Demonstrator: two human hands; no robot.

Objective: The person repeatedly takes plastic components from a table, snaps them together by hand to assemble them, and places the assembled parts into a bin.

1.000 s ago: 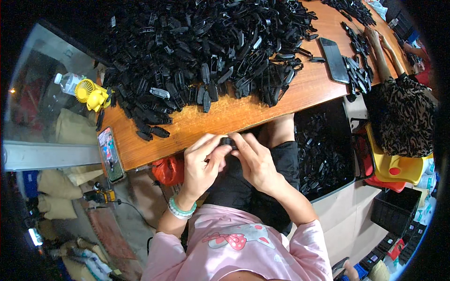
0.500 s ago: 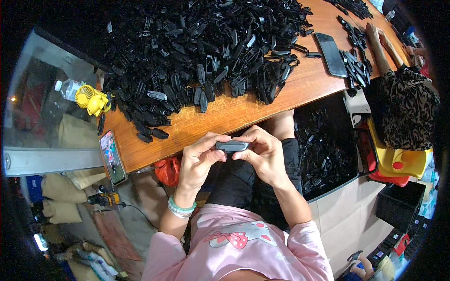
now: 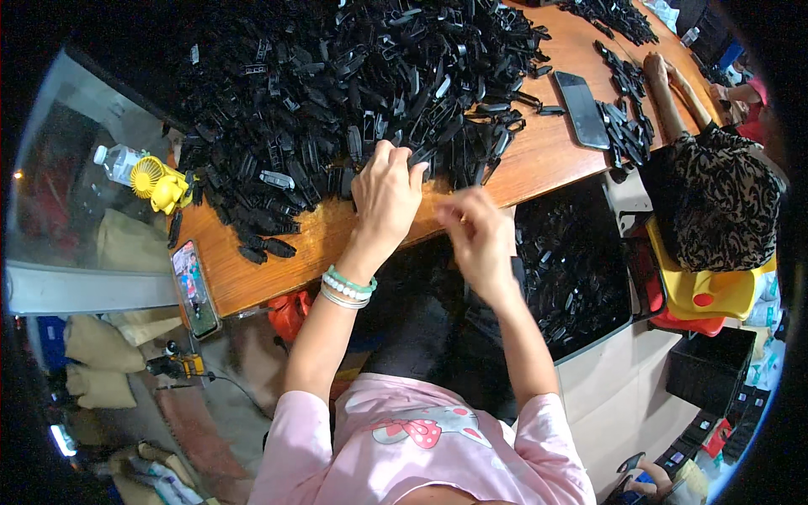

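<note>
A large heap of black plastic parts [image 3: 303,93], long and narrow with rounded ends, covers much of the wooden table [image 3: 240,278]. My left hand [image 3: 387,198], with green and white bracelets at its wrist, is at the heap's near edge. Its fingers are curled and their tips mostly hidden; a black plastic part [image 3: 420,160] shows between thumb and fingers. Near the table's front edge, just right of it, my right hand [image 3: 481,244] is smeared by motion, its fingers bent. Whether it holds anything does not show.
A dark bin [image 3: 572,269] with more black parts stands below the table, right of my legs. Phones [image 3: 581,109] [image 3: 195,290], a yellow fan [image 3: 160,181] and a bottle [image 3: 119,162] are around the table. At the right, another person's arms [image 3: 673,93] rest near smaller piles.
My hands held a black plastic part together over my lap. They have come apart; the left has reached forward to the heap, and the right has moved slightly forward.
</note>
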